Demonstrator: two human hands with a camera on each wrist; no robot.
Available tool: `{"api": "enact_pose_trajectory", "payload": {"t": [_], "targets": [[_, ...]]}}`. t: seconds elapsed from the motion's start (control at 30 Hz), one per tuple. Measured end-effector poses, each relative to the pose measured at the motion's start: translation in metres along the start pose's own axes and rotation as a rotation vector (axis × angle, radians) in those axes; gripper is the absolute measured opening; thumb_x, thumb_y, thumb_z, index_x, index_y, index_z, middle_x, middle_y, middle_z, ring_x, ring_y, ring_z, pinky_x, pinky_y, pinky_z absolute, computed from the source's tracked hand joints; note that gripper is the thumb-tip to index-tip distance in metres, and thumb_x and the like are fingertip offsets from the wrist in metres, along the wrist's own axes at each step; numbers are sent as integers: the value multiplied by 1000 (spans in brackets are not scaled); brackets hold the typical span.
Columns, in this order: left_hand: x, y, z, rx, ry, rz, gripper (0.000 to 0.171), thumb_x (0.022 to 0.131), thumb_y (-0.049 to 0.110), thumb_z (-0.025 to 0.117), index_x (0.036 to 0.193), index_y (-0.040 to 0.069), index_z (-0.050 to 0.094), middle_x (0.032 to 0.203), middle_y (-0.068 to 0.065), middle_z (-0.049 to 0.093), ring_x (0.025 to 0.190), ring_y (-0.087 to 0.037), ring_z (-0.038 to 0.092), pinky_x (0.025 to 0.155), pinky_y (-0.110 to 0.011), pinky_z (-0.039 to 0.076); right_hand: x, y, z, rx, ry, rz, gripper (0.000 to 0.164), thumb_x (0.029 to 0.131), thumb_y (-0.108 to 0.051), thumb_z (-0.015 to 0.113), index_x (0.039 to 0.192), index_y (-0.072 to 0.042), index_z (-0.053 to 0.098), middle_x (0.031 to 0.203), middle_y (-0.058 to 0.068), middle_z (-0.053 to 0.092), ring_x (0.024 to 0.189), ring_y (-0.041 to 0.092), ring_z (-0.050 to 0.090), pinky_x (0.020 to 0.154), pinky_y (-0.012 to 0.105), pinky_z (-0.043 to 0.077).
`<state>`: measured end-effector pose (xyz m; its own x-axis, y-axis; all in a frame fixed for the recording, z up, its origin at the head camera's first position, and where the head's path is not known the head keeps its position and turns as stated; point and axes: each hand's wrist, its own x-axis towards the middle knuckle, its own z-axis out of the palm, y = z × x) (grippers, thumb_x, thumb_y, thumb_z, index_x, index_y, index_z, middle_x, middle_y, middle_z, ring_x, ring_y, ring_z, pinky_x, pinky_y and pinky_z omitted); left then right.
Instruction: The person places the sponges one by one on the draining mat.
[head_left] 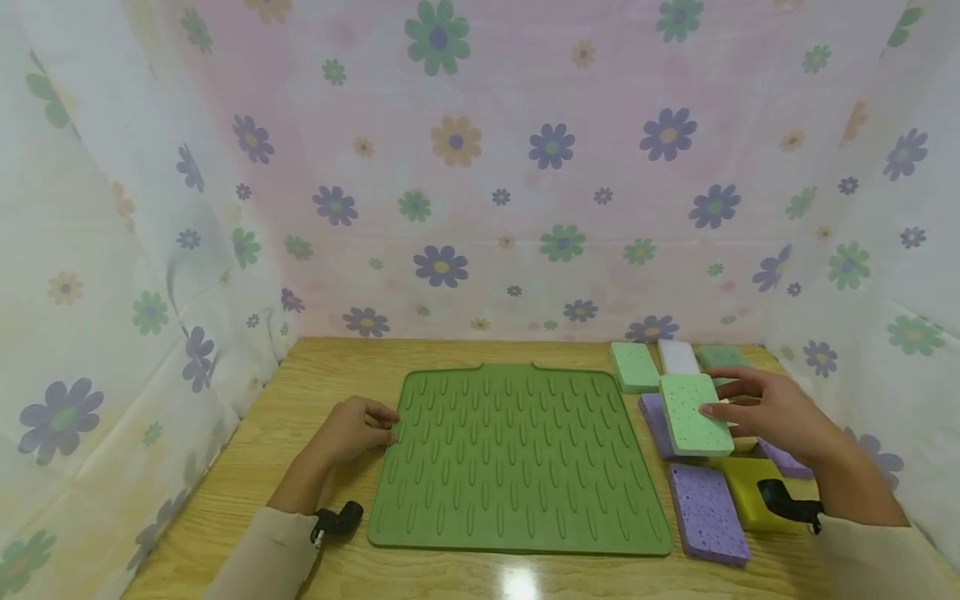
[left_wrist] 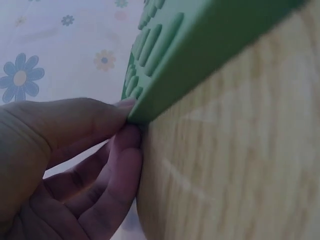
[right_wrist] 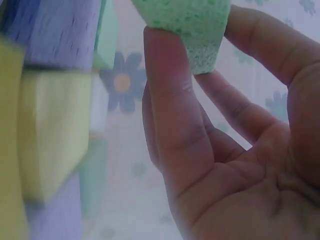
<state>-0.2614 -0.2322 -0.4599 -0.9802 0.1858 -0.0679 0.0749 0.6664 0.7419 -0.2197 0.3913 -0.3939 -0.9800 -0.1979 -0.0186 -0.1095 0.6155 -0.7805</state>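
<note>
My right hand [head_left: 768, 412] grips a light green speckled sponge [head_left: 693, 412] between thumb and fingers, raised over the other sponges. In the right wrist view, the fingers [right_wrist: 175, 100] press against the lower part of this sponge [right_wrist: 200, 32]. On the left, my left hand [head_left: 348, 429] pinches the left edge of a green ridged silicone mat [head_left: 517, 546] lying flat on the table. Up close in the left wrist view, the thumb [left_wrist: 85, 120] sits on the rim of the mat [left_wrist: 175, 75], with the other fingers curled below it.
Around the right hand lie a purple sponge [head_left: 708, 512], a yellow sponge [head_left: 761, 496], another purple sponge [head_left: 654, 425], a light green one [head_left: 634, 367], a white one [head_left: 678, 357] and a darker green one [head_left: 720, 357]. Flower-patterned cloth [head_left: 510, 167] encloses the wooden table [head_left: 300, 375].
</note>
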Motion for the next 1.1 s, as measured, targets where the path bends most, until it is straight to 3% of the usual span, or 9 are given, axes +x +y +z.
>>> {"api": "enact_pose_trajectory", "payload": {"t": [0.1,0.27,0.37,0.6,0.77,1.1], "targets": [[1,1,-1,17,2,8,24,87,13,83,111,9,79,103,-3,73,88,-15,70,74,-32,60,9,-8,11,7,9,-15,75,97,-35,74,158,-5,40,141,31,52,104,1,65,78,39,63],[0,0,-3,76,32,9,18,87,13,83,105,11,79,100,-2,73,87,-16,68,74,-34,58,26,-22,34,35,-12,-26,76,97,-37,74,158,-7,41,142,31,54,114,29,68,79,42,63],[0,-1,-3,80,35,9,17,87,12,82,104,11,79,99,-2,72,87,-16,67,74,-34,58,35,-27,46,63,-19,-20,76,96,-38,75,158,-9,42,141,29,55,117,37,66,79,42,64],[3,2,3,-2,27,-11,20,86,9,82,106,10,79,98,-3,71,84,-16,66,69,-31,59,51,-32,67,88,-26,-11,75,95,-41,76,156,-11,45,138,29,57,105,31,71,79,45,64],[6,2,5,9,31,4,19,86,9,82,104,11,79,93,-2,69,83,-17,63,71,-31,56,64,-37,86,123,-34,-30,75,95,-38,76,156,-9,45,137,30,56,93,27,73,76,47,63],[4,2,3,21,30,-12,17,86,10,81,103,12,79,91,-2,70,82,-17,64,71,-31,55,85,-68,125,276,-7,-12,66,97,-31,75,153,-17,44,138,26,55,111,33,68,83,52,63]]}}
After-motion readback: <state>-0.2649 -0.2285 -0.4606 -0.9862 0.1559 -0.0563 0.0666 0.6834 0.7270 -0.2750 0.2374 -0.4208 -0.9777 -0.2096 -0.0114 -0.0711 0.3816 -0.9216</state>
